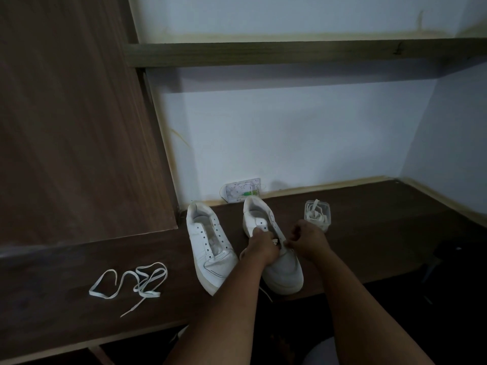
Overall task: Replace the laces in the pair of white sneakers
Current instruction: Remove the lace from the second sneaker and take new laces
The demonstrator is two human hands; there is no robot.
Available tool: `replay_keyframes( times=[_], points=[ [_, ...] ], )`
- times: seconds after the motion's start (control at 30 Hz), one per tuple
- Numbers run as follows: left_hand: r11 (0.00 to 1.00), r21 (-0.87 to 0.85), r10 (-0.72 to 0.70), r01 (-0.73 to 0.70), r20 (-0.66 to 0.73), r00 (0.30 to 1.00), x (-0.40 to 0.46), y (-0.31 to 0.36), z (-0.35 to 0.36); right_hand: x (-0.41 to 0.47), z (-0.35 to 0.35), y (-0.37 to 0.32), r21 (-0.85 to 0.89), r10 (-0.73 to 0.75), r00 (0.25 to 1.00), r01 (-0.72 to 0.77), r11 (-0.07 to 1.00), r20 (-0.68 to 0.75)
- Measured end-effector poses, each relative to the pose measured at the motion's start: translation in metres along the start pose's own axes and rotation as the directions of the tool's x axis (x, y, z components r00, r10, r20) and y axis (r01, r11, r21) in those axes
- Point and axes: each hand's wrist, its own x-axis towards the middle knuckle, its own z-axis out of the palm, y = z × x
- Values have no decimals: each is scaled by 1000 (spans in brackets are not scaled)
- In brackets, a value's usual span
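No legible text, not even on the small card [243, 191].

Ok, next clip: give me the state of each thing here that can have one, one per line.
Left sneaker: unlaced, eyelets empty, flat on the desk.
Right sneaker: on the desk, both hands at its eyelets.
Left hand: curled, gripping the right sneaker.
Right hand: curled at the eyelets; what it pinches is unclear.
Loose lace: tangled, lying on the desk.
Clear plastic box: open, laces inside.
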Motion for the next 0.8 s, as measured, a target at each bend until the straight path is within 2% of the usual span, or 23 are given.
replay_keyframes(
  times=[0.13,0.23,0.3,0.4,0.5,0.6,0.63,0.7,0.8],
  points=[
    [995,-97,-34,33,-12,999,1,-3,1,-2,11,-3,25,31,995,-28,999,-98],
    [990,-131,-52,51,0,999,0,-3,0,-2,14,-2,26,62,992,-60,998,-107],
    [996,-71,-44,45,17,999,1,-3,-1,0,11,1,77,122,990,-117,990,-73],
    [999,50,-17,14,68,998,0,-3,-5,-1,9,5,257,251,966,-260,931,67],
    [994,110,-14,2,106,994,-3,0,-9,0,12,7,368,278,945,-323,872,171],
    [949,307,28,-75,155,987,-4,5,-12,-5,12,7,463,297,924,-378,802,240],
    [927,364,29,-90,170,985,-4,6,-12,-5,12,7,465,296,924,-378,800,242],
    [923,377,10,-80,186,983,-4,9,-13,-4,10,5,374,265,946,-318,871,186],
    [967,253,-31,-12,164,986,-5,8,-13,-3,12,-4,222,152,988,-154,963,26]
  ],
)
